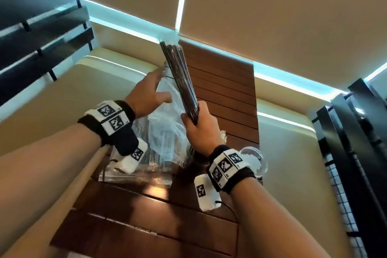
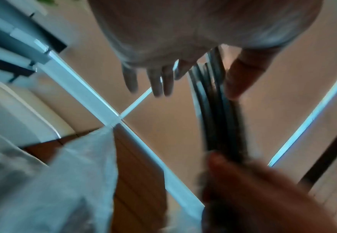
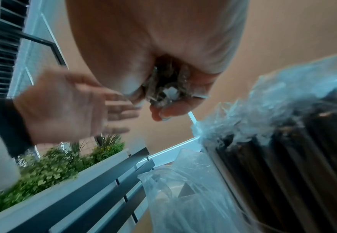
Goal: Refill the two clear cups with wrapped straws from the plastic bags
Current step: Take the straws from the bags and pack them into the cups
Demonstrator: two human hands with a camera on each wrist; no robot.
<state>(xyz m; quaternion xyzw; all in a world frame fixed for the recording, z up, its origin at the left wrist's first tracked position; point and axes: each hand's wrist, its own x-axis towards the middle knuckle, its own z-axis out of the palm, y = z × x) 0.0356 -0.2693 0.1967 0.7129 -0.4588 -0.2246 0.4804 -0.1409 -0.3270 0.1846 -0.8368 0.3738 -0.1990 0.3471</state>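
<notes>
Right hand (image 1: pixel 200 130), bare, with a black wrist strap carrying white marker blocks, is nearest the lens; its fingers wrap the lower end of a bundle of long dark wrapped straws (image 1: pixel 180 77), held raised and tilted over the slatted brown wooden table (image 1: pixel 226 90). Left hand (image 1: pixel 149 92) has fingers straight and spread, resting against the crinkled clear plastic bag (image 1: pixel 165 127) lying on the table. One clear round cup (image 1: pixel 254 159) stands just beside the right wrist. Right wrist view alone shows glossy crumpled wrapper ends bunched inside the fist, another bag of dark straws (image 3: pixel 295 157), and green foliage (image 3: pixel 53 165); left wrist view is motion-blurred
</notes>
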